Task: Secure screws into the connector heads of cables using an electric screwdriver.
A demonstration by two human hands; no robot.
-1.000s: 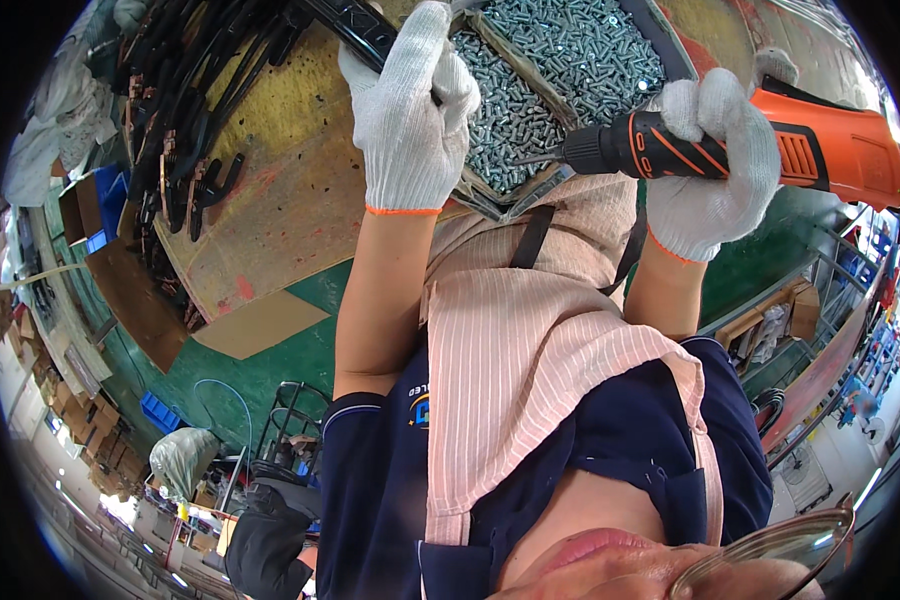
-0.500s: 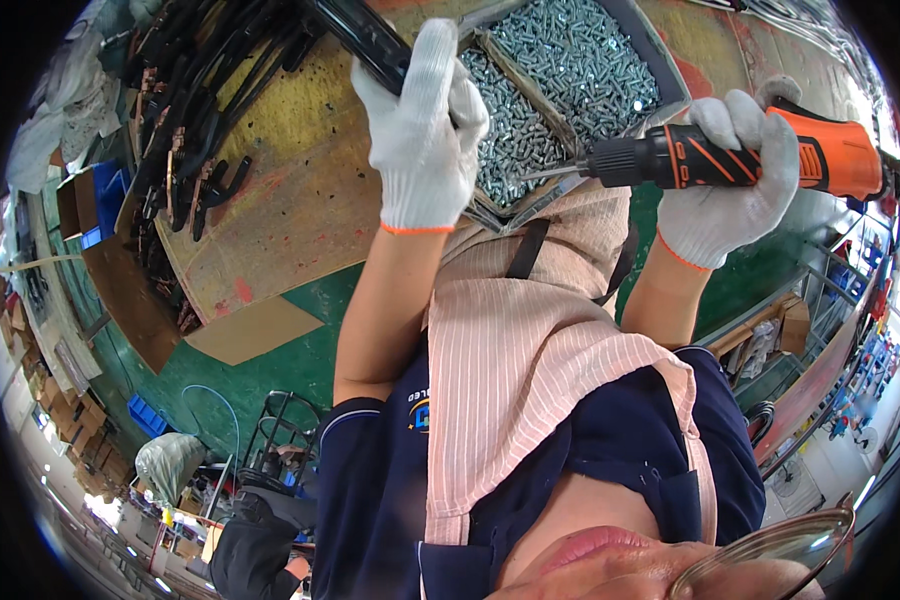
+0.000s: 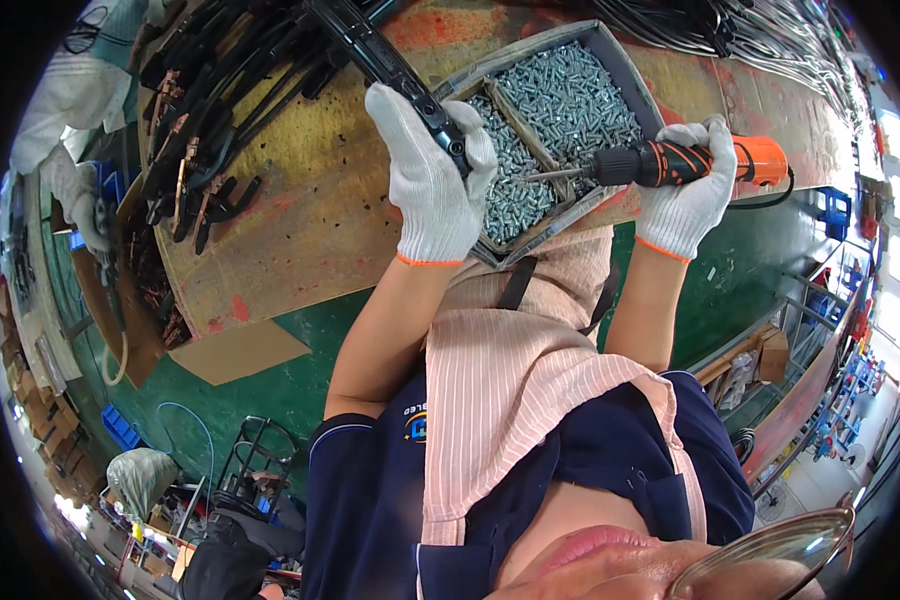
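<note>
My left hand [image 3: 435, 205], in a white knit glove, is closed round the lower end of a long black slotted plastic part [image 3: 395, 75]. The part slants up and left over the table. In my right hand [image 3: 688, 200], also gloved, is an orange and black electric screwdriver [image 3: 765, 162]. Its bit points left, over a divided tray [image 3: 653, 105] full of small silvery screws [image 3: 570, 90]. The bit's tip is apart from the black part. The tray sits between my hands at the table's near edge.
Black parts with copper-coloured jaws [image 3: 185, 165] pile up at the table's left. Grey cables [image 3: 760, 40] lie at the far right. A co-worker's gloved hand [image 3: 92, 220] shows at the left, near an open cardboard box [image 3: 120, 320]. The worn wooden table [image 3: 270, 200] has red stains.
The screwdriver and my right hand have moved left and slightly down. My left hand has lowered a little and turned, and more of the black part shows. A co-worker's hand has appeared at the left.
</note>
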